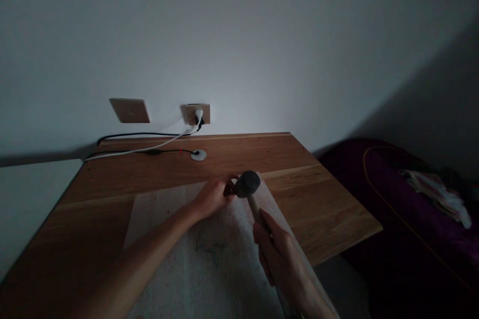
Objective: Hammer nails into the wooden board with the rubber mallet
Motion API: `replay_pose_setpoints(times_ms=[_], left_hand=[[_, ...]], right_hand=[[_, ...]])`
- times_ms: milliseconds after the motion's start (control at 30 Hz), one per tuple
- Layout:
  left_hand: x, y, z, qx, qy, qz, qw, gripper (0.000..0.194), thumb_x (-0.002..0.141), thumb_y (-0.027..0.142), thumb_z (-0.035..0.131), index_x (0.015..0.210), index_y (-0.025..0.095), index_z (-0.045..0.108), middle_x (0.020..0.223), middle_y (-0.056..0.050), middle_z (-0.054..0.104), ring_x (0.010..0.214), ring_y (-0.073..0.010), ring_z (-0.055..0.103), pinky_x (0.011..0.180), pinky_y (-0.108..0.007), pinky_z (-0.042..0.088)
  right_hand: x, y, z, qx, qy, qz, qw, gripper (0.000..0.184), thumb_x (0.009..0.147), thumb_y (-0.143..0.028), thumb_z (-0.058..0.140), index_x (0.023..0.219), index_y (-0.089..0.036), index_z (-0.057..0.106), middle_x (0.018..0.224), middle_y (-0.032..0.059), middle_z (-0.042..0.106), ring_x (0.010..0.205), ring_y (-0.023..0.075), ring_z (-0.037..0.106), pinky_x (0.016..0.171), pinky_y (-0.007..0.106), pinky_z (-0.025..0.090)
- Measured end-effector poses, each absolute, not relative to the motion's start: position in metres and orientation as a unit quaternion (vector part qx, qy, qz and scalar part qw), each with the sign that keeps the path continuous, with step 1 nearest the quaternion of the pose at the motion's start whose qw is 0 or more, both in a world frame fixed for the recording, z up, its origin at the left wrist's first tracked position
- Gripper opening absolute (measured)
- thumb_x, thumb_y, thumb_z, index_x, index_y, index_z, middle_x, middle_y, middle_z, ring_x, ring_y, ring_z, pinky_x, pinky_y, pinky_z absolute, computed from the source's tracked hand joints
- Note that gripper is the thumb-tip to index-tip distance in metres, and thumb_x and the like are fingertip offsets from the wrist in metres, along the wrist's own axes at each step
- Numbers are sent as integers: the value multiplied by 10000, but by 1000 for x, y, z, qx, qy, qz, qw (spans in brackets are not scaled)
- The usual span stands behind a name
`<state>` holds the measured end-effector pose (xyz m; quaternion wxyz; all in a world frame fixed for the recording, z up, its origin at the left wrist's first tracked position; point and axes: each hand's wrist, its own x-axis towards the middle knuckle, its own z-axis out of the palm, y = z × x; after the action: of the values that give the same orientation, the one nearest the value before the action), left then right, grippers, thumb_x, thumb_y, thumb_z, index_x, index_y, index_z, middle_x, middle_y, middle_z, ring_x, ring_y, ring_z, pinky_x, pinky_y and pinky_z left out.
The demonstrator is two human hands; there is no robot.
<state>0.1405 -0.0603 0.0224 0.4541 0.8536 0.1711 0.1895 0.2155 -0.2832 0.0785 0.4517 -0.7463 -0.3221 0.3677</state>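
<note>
My right hand (275,244) is wrapped round the pale handle of a rubber mallet (247,184), its dark head pointing up and away from me. Beside that head, my left hand (217,194) is closed with thumb and fingers pinched together over the far end of a whitish board (168,239). Whatever sits between those fingers is too small and dark to make out. The mallet head overlaps the left fingertips in view, and I cannot tell whether it touches them. The board lies on a wooden tabletop (322,184).
Against the wall, a socket (195,114) holds a white plug with cables running left. A round cable grommet (198,155) is set in the tabletop. A blank wall plate (130,110) is further left. At left stands a white panel (33,204); at right is purple fabric (348,164).
</note>
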Motion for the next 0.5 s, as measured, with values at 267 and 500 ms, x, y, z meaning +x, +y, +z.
replay_pose_setpoints(times_ms=[267, 500], left_hand=[[142, -61, 23, 859, 174, 194, 441, 576, 756, -8, 702, 1292, 201, 733, 978, -63, 821, 917, -257, 778, 869, -335, 564], [142, -60, 21, 860, 159, 204, 441, 539, 763, -12, 692, 1256, 200, 748, 958, -55, 820, 903, -245, 776, 859, -329, 565]], right_hand=[[228, -284, 62, -744, -326, 377, 445, 369, 1054, -618, 496, 1046, -253, 550, 484, -151, 405, 324, 75, 310, 317, 181, 220], [239, -286, 63, -757, -338, 315, 463, 376, 987, -570, 660, 1127, -229, 732, 754, -13, 681, 697, 181, 647, 644, 278, 514]])
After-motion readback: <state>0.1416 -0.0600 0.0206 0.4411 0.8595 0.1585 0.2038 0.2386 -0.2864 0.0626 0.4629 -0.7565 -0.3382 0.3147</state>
